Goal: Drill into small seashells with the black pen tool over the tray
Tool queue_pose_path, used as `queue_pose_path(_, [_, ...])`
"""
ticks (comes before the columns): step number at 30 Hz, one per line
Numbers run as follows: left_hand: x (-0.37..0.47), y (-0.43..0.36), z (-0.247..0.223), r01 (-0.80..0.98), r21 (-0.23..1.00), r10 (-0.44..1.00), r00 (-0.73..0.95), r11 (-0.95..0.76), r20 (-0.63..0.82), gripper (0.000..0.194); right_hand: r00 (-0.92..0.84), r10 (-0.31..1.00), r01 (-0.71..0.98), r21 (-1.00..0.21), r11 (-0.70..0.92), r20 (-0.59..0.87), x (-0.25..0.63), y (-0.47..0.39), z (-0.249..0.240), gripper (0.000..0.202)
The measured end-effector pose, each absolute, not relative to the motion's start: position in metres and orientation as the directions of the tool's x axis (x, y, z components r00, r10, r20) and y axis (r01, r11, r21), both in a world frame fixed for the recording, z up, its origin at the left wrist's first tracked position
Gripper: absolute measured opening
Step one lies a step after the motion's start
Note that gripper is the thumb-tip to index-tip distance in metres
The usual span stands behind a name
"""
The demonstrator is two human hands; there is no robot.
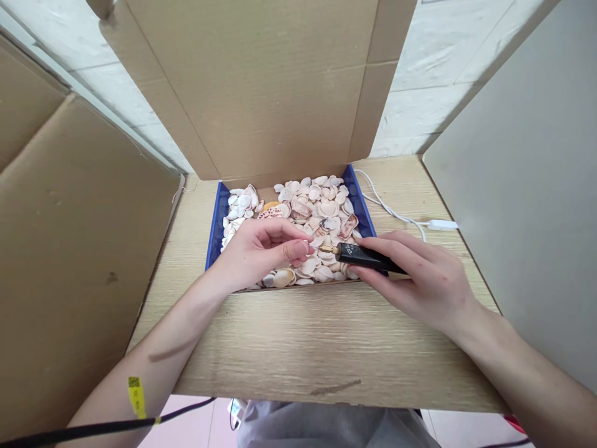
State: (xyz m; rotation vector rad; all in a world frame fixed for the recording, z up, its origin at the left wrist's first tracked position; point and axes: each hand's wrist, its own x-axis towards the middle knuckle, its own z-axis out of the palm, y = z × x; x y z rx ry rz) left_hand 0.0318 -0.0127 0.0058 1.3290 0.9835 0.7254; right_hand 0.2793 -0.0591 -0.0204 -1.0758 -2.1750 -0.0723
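Observation:
My right hand is wrapped round a black mini electric drill with a brass-coloured chuck. Its tip points left, close to the fingertips of my left hand. Those fingers pinch a small pale shell, mostly covered by the thumb and forefinger. Whether the drill bit touches the shell I cannot tell. Both hands are held over a shallow blue-sided box filled with many loose seashells, mostly white and cream, some brownish.
The box's brown cardboard lid stands up behind it. A cardboard panel rises at the left, a grey panel at the right. A white cable with an inline piece lies on the wooden table. A black cord crosses the lower left.

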Motion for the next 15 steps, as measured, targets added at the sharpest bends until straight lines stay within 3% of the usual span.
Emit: queue_pose_path(15, [0.03,-0.0136,0.0058,0.098,0.983,0.845,0.502,0.155,-0.183,0.016,-0.455,0.704,0.653,-0.333,0.68,0.544,0.2758,-0.0617,-0.014,0.016])
